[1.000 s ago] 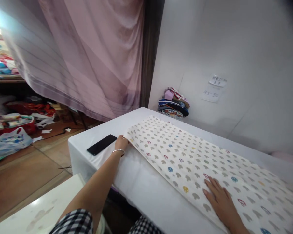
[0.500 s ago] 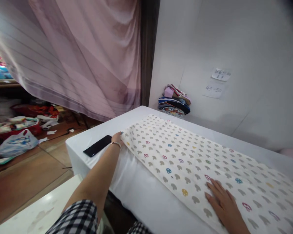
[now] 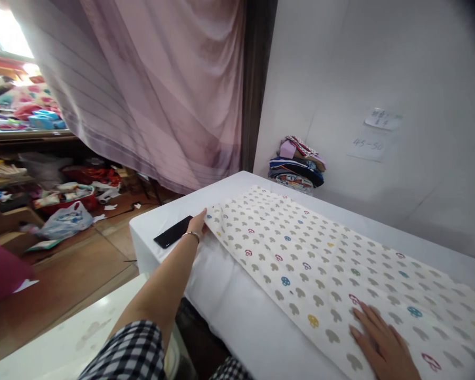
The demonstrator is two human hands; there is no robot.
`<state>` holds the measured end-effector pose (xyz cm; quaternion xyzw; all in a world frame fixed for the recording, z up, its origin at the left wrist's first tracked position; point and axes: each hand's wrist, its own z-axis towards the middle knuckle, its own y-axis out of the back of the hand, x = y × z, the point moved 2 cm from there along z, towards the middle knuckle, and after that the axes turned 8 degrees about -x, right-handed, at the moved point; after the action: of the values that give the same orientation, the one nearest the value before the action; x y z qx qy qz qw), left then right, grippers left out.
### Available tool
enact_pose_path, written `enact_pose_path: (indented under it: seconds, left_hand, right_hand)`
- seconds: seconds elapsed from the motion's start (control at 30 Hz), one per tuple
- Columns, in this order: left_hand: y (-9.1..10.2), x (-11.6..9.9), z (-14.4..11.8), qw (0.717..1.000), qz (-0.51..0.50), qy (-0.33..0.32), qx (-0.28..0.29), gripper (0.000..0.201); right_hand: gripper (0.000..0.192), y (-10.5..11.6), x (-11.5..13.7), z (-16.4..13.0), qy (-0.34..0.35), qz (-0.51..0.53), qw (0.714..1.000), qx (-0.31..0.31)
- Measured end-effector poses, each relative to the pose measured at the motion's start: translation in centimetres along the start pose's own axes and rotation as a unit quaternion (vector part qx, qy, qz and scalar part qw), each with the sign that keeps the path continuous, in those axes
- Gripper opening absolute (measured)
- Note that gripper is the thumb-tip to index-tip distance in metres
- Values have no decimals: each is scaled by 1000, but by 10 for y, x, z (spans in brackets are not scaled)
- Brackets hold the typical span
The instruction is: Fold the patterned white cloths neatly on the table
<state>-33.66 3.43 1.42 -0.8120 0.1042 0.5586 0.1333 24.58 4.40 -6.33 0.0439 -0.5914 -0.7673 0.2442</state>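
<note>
A long piece of white cloth (image 3: 269,237) printed with grey and coloured mushrooms lies spread along the white-covered table (image 3: 221,287). At its near left corner, my left hand (image 3: 198,222) is closed on the edge, arm stretched out; its fingertips are partly hidden. Flat on the cloth at the lower right rests my right hand (image 3: 386,345), its fingers a little apart and holding nothing. Just left of my left hand lies a black phone (image 3: 173,232) on the table.
Folded fabrics form a stack (image 3: 296,164) by the wall, beneath paper notes (image 3: 370,142). A pink curtain (image 3: 182,95) hangs behind the table. A pale glossy surface (image 3: 83,332) is at the lower left; a plastic bag (image 3: 67,219) and clutter cover part of the floor.
The view has turned left, so everything sits further right in the picture. Both hands keep their places on the cloth, which has hardly moved.
</note>
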Motion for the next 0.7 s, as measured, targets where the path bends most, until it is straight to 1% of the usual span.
enact_pose_path:
  seconds: [0.07, 0.13, 0.27, 0.37, 0.47, 0.57, 0.63, 0.7]
  left_hand:
    - [1, 0, -1, 999, -30, 22, 32, 28]
    - [2, 0, -2, 997, -46, 35, 55, 31]
    - [2, 2, -3, 997, -37, 33, 64, 17]
    - [-2, 4, -1, 999, -7, 9, 34, 13]
    - [1, 4, 3, 998, 45, -32, -25, 8]
    - [12, 2, 6, 987, 113, -80, -79, 11]
    - [21, 1, 6, 977, 152, -113, -96, 17]
    - [28, 1, 4, 969, 178, -138, -98, 19]
  right_hand:
    - [51, 1, 1, 0, 0, -5, 1000, 3]
    - [52, 2, 2, 0, -2, -10, 1000, 13]
    - [53, 3, 2, 1, -7, -18, 1000, 25]
    - [52, 1, 0, 1, 0, -19, 1000, 12]
    - [53, -2, -2, 0, 3, -15, 1000, 6]
    - [54, -2, -3, 1, 3, -14, 1000, 14]
    - [54, -1, -2, 1, 2, -16, 1000, 20]
    - [54, 0, -2, 1, 2, -18, 1000, 22]
